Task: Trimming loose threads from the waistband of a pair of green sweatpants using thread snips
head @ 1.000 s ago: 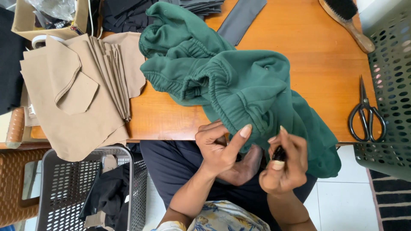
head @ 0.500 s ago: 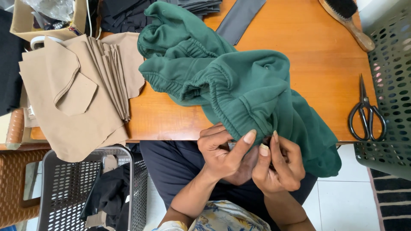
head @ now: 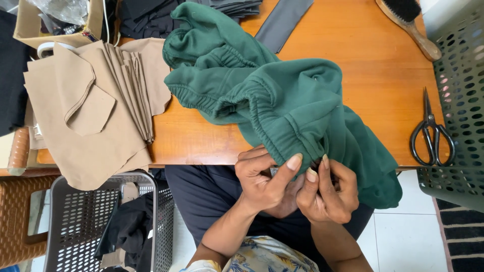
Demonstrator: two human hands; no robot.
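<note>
Both hands [head: 297, 189] pinch green sweatpants [head: 282, 100] stretching diagonally up-left.

An orange wooden table [head: 383, 85] fills the upper frame under even light. White floor tiles [head: 403, 242] show at lower right beside a dark striped rug [head: 461, 236]. A brown wicker seat [head: 15, 221] sits lower left.

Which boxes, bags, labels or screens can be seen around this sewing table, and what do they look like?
Open tan cardboard box: far left corner of the table, rectangular, plain brown walls.
Crumpled clear plastic bag: inside that box, shiny and see-through.
No labels, signs or screens can be made out.
</note>
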